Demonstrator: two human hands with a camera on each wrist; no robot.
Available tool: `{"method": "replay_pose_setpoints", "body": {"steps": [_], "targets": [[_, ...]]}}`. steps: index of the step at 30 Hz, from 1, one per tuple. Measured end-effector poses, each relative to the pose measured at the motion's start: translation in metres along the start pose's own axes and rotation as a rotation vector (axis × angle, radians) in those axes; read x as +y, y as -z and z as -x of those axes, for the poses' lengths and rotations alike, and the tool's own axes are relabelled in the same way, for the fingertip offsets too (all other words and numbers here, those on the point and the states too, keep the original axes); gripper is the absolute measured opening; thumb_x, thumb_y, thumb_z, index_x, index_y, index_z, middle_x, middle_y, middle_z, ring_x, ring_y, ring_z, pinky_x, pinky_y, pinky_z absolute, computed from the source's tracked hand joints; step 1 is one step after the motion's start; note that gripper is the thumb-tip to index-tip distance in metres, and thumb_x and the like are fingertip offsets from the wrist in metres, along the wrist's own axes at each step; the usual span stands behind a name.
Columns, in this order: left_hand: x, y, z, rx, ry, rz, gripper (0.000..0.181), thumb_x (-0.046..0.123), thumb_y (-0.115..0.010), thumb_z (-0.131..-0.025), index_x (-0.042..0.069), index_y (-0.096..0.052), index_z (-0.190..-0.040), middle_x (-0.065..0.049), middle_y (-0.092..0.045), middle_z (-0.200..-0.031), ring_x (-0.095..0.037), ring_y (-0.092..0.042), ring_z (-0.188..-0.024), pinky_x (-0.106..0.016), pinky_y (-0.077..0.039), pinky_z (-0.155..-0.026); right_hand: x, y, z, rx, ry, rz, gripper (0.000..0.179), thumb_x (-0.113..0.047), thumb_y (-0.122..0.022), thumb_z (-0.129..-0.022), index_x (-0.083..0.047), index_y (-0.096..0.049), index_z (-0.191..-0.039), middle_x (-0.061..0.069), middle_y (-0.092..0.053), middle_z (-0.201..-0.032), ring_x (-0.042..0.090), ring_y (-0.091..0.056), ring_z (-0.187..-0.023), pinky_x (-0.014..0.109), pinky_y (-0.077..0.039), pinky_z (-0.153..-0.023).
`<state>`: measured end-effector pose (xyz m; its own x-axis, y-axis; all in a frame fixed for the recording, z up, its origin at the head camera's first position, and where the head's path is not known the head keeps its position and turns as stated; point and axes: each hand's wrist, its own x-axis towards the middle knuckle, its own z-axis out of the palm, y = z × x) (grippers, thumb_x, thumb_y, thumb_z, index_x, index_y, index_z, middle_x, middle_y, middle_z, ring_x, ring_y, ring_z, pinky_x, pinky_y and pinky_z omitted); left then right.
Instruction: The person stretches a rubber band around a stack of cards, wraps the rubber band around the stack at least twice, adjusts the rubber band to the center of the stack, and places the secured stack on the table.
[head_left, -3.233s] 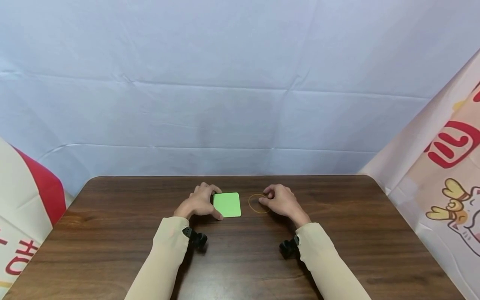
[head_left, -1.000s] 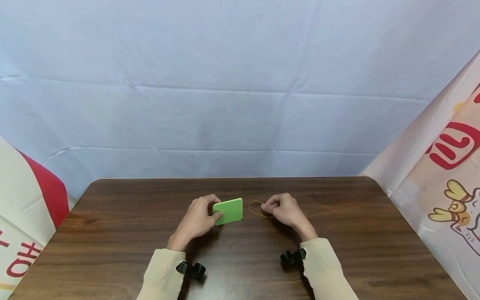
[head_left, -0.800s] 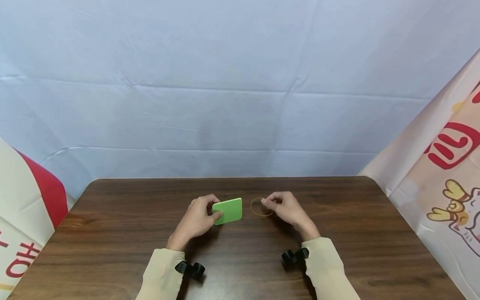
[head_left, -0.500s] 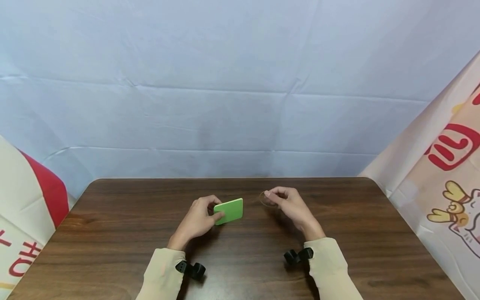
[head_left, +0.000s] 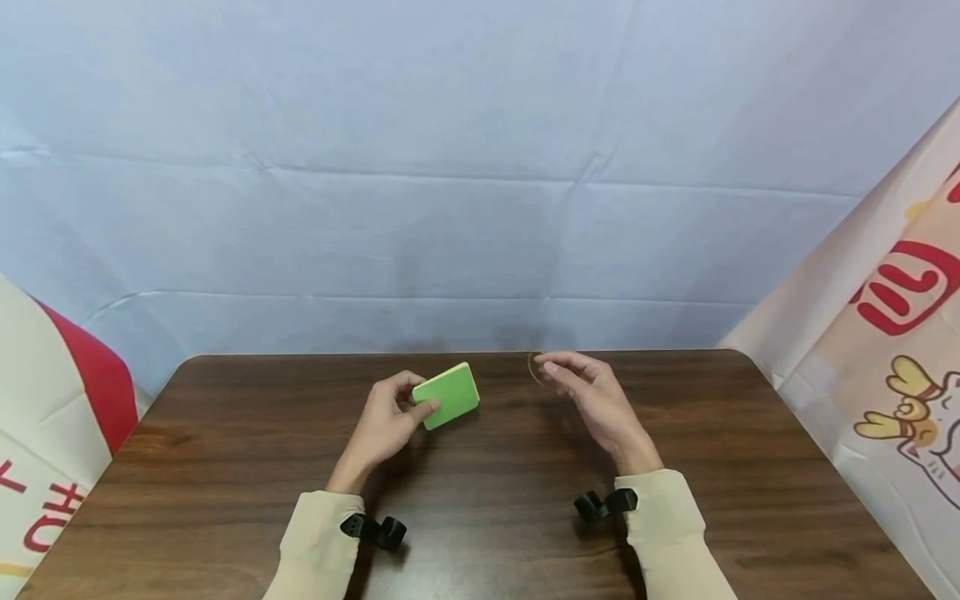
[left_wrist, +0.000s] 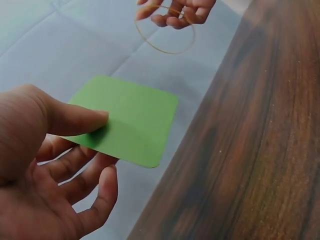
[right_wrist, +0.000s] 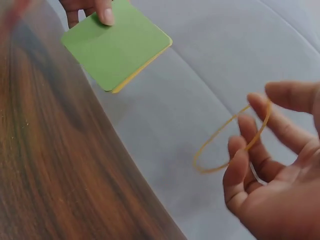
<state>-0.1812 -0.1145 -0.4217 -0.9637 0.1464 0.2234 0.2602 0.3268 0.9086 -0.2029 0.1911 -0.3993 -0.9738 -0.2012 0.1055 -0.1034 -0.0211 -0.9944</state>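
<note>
A thin square stack of cards with rounded corners is green on its face and shows a yellow edge in the right wrist view. My left hand holds it tilted above the table, thumb on the green face and fingers behind. To the right, my right hand pinches a thin yellow-orange rubber band between thumb and index finger. That loop hangs slack, apart from the cards, with the other fingers loosely curled beside it. In the left wrist view the cards lie nearer than the band.
Both hands are over the far part of a dark wooden table. Behind its back edge hangs a pale creased cloth. Printed cloths flank it, one with a cartoon cat on the right. A small black camera sits on each wrist.
My left hand has picked the cards up off the table, tilted them and now lifts them higher. My right hand has raised the rubber band off the table, moving away and rightward.
</note>
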Motion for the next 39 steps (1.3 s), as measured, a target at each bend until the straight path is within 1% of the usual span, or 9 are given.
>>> {"method": "replay_pose_setpoints", "body": {"steps": [5, 9, 15, 18, 21, 26, 30, 34, 39], "targets": [[0.001, 0.001, -0.002, 0.068, 0.040, 0.123, 0.015, -0.005, -0.074, -0.088, -0.003, -0.068, -0.102, -0.017, -0.068, -0.094, -0.023, -0.066, -0.076, -0.030, -0.054, -0.064, -0.006, 0.001, 0.001, -0.084, 0.134, -0.146, 0.032, -0.004, -0.050, -0.104, 0.009, -0.062, -0.130, 0.006, -0.068, -0.118, 0.023, -0.057, -0.108, 0.030, -0.046, -0.083], [0.002, 0.000, -0.003, 0.114, 0.073, 0.203, 0.016, -0.007, -0.073, -0.088, -0.006, -0.066, -0.102, -0.018, -0.069, -0.095, -0.024, -0.068, -0.081, -0.039, -0.058, -0.071, -0.009, 0.000, 0.001, -0.109, 0.212, -0.192, 0.040, 0.006, -0.039, -0.099, 0.007, -0.064, -0.130, 0.004, -0.069, -0.111, 0.021, -0.057, -0.107, 0.031, -0.044, -0.082], [0.008, 0.002, -0.003, 0.110, 0.118, 0.296, 0.018, -0.008, -0.070, -0.090, -0.007, -0.063, -0.106, -0.020, -0.068, -0.100, -0.027, -0.071, -0.091, -0.031, -0.058, -0.073, -0.007, -0.003, 0.001, 0.034, 0.291, -0.084, 0.026, 0.001, -0.062, -0.099, 0.001, -0.071, -0.124, -0.001, -0.069, -0.109, 0.014, -0.059, -0.100, 0.027, -0.049, -0.083], [0.010, 0.003, -0.003, 0.098, 0.144, 0.346, 0.019, -0.008, -0.068, -0.092, -0.008, -0.061, -0.109, -0.021, -0.067, -0.105, -0.028, -0.071, -0.095, -0.031, -0.059, -0.076, -0.005, -0.005, 0.000, 0.100, 0.339, -0.017, 0.029, 0.004, -0.070, -0.093, 0.005, -0.071, -0.122, 0.004, -0.064, -0.104, 0.016, -0.058, -0.095, 0.026, -0.052, -0.084], [0.011, 0.004, -0.003, 0.091, 0.163, 0.385, 0.019, -0.008, -0.066, -0.093, -0.008, -0.060, -0.111, -0.022, -0.067, -0.107, -0.027, -0.071, -0.097, -0.036, -0.059, -0.079, -0.005, -0.008, 0.000, 0.162, 0.364, -0.028, 0.032, 0.008, -0.073, -0.088, 0.008, -0.070, -0.121, 0.010, -0.059, -0.098, 0.016, -0.058, -0.090, 0.026, -0.053, -0.082], [0.013, 0.005, -0.002, 0.085, 0.170, 0.409, 0.018, -0.007, -0.065, -0.094, -0.008, -0.059, -0.110, -0.022, -0.067, -0.107, -0.026, -0.071, -0.094, -0.043, -0.059, -0.079, -0.008, -0.012, 0.000, 0.269, 0.387, -0.045, 0.040, 0.011, -0.077, -0.083, 0.009, -0.069, -0.121, 0.010, -0.052, -0.093, 0.014, -0.056, -0.087, 0.024, -0.052, -0.080], [0.015, 0.004, -0.002, 0.082, 0.167, 0.418, 0.018, -0.008, -0.065, -0.093, -0.009, -0.059, -0.111, -0.022, -0.068, -0.106, -0.025, -0.071, -0.093, -0.044, -0.060, -0.078, -0.010, -0.012, 0.001, 0.310, 0.377, -0.027, 0.046, 0.011, -0.081, -0.080, 0.007, -0.069, -0.124, 0.008, -0.049, -0.091, 0.015, -0.052, -0.082, 0.023, -0.050, -0.075], [0.017, 0.004, -0.002, 0.081, 0.167, 0.420, 0.019, -0.008, -0.066, -0.093, -0.009, -0.059, -0.111, -0.021, -0.068, -0.105, -0.025, -0.071, -0.092, -0.044, -0.060, -0.078, -0.012, -0.012, 0.002, 0.310, 0.336, 0.040, 0.054, 0.007, -0.084, -0.077, 0.000, -0.069, -0.128, 0.012, -0.048, -0.095, 0.020, -0.044, -0.078, 0.023, -0.043, -0.069], [0.019, 0.004, -0.002, 0.083, 0.175, 0.437, 0.020, -0.008, -0.066, -0.093, -0.009, -0.060, -0.112, -0.020, -0.068, -0.104, -0.023, -0.071, -0.091, -0.043, -0.060, -0.079, -0.013, -0.013, 0.004, 0.260, 0.279, 0.123, 0.061, 0.002, -0.086, -0.078, -0.009, -0.066, -0.135, 0.015, -0.047, -0.103, 0.027, -0.042, -0.081, 0.023, -0.042, -0.070]]}}
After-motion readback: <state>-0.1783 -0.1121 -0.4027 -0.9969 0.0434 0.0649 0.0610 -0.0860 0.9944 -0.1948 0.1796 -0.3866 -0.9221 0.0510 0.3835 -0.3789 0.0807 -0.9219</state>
